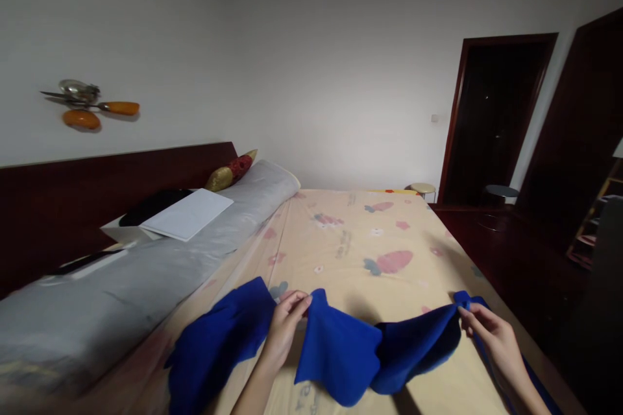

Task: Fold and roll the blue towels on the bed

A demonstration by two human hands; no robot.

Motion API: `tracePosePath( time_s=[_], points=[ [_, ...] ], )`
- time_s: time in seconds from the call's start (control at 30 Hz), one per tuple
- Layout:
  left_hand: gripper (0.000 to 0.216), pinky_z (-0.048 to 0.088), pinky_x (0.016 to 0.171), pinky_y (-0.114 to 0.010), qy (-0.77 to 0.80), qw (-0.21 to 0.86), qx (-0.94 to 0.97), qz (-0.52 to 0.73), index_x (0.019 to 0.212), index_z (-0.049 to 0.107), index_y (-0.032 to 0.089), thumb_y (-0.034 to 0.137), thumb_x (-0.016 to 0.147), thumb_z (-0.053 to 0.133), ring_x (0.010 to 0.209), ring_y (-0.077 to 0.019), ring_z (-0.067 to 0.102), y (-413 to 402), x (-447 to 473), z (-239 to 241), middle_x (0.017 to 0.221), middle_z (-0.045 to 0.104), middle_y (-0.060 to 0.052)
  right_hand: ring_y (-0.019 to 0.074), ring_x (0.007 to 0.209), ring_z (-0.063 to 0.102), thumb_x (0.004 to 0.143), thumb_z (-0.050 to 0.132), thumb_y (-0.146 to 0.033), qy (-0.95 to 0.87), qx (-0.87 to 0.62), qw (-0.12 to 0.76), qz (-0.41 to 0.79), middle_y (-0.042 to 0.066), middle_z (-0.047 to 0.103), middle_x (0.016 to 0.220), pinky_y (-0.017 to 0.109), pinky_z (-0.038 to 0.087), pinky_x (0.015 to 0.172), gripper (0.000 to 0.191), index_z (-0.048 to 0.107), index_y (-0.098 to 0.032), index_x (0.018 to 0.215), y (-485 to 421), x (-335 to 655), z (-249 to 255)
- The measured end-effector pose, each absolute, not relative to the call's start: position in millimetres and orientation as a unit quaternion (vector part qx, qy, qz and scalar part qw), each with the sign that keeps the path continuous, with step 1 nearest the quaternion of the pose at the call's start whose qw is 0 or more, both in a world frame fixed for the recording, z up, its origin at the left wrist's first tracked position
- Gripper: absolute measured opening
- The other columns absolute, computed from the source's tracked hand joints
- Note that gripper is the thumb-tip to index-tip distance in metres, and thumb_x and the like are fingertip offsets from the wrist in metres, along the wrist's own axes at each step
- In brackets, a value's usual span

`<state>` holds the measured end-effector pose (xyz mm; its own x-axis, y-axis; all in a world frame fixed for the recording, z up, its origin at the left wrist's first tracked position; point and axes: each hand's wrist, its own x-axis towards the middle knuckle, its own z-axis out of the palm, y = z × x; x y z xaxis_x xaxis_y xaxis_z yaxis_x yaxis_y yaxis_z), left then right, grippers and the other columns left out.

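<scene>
A blue cloth (341,353) hangs stretched between my two hands above the bed's near part, sagging in the middle with a scalloped lower edge. My left hand (288,318) pinches its upper left corner between thumb and fingertips. At the other end, my right hand (491,334) grips the gathered upper right corner, where a small blue strip sticks up. More blue fabric (221,337) lies on the sheet left of my left wrist. Another blue length runs under and behind my right forearm; whether these pieces join the held cloth, I cannot tell.
The bed (335,240) has a peach sheet with a strawberry print. Along the dark headboard (121,172) lies a long grey plastic-covered roll (195,266), with a white box lid (189,214) and a red-gold cushion (233,172). Two stools (422,189) stand beyond, near a dark door (496,117).
</scene>
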<state>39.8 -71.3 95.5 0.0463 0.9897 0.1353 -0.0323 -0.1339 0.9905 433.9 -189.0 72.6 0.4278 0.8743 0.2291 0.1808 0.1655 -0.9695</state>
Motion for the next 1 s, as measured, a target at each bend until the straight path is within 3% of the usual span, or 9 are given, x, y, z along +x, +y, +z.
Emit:
tracePosePath(
  time_s=[0.13,0.4,0.53,0.73,0.9,1.0],
  points=[
    [0.036,0.037,0.057,-0.02,0.46,0.489,0.482,0.562,0.069,0.063,0.019,0.05,0.06,0.078,0.06,-0.0095,0.05,-69,26,104,0.063,0.056,0.005,0.0118,0.055,0.043,0.069,0.069,-0.055,-0.406,-0.595,0.643,0.262,-0.003,0.05,0.058,0.023,0.037,0.049,0.036,0.063,-0.02,0.076,-192,453,73],
    [0.041,0.039,0.056,-0.019,0.459,0.491,0.432,0.602,0.071,0.061,0.019,0.049,0.053,0.082,0.057,-0.0085,0.05,-62,-3,112,0.059,0.055,0.006,0.0169,0.064,0.058,0.058,0.073,-0.058,-0.332,-0.646,0.66,0.192,0.001,0.066,0.073,0.024,0.047,0.054,0.045,0.067,-0.02,0.082,-195,490,67],
    [0.044,0.033,0.048,-0.016,0.469,0.468,0.423,0.618,0.075,0.063,0.018,0.048,0.05,0.084,0.053,-0.0061,0.045,-60,-13,112,0.057,0.053,0.008,0.0147,0.053,0.054,0.054,0.073,-0.061,-0.3,-0.66,0.671,0.157,0.0,0.064,0.063,0.025,0.042,0.045,0.049,0.068,-0.019,0.079,-195,497,64],
    [0.044,0.037,0.05,-0.016,0.477,0.459,0.433,0.612,0.075,0.062,0.019,0.042,0.046,0.086,0.056,-0.0076,0.048,-61,-28,117,0.06,0.056,0.007,0.0111,0.044,0.041,0.06,0.069,-0.061,-0.294,-0.687,0.645,0.161,-0.004,0.053,0.052,0.024,0.032,0.037,0.049,0.068,-0.019,0.087,-199,506,61],
    [0.045,0.039,0.05,-0.017,0.494,0.457,0.439,0.595,0.071,0.061,0.02,0.033,0.039,0.088,0.058,-0.0086,0.052,-64,-41,129,0.066,0.06,0.006,0.0142,0.054,0.051,0.059,0.067,-0.062,-0.276,-0.72,0.622,0.137,-0.001,0.06,0.061,0.024,0.04,0.045,0.052,0.068,-0.019,0.088,-202,515,65],
    [0.044,0.044,0.055,-0.019,0.495,0.464,0.452,0.579,0.08,0.065,0.021,0.035,0.044,0.086,0.065,-0.012,0.058,-66,-48,131,0.075,0.066,0.002,0.0184,0.062,0.058,0.057,0.065,-0.064,-0.274,-0.738,0.603,0.127,0.003,0.066,0.067,0.025,0.044,0.049,0.056,0.07,-0.018,0.088,-202,521,65]
  ],
)
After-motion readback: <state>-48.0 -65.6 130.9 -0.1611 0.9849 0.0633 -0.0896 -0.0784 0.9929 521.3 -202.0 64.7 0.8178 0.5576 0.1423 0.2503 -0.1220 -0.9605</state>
